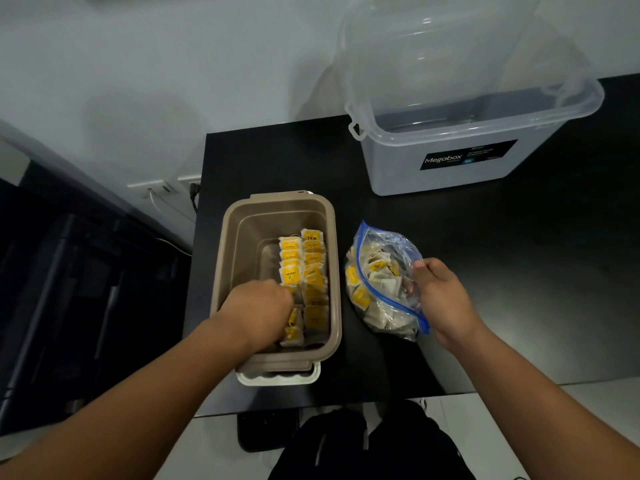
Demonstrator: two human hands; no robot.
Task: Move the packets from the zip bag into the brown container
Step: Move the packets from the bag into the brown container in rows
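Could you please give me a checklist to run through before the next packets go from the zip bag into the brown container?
1. Zip bag open: ok, blue seal parted; right hand grips its edge.
2. Bagged packets remaining: ok, plenty.
3. Room in brown container: ok, its left half is bare.
4. Left hand free: cannot tell, fingers buried among stacked packets.
5. Bag close to container: ok, right beside it on the black table.
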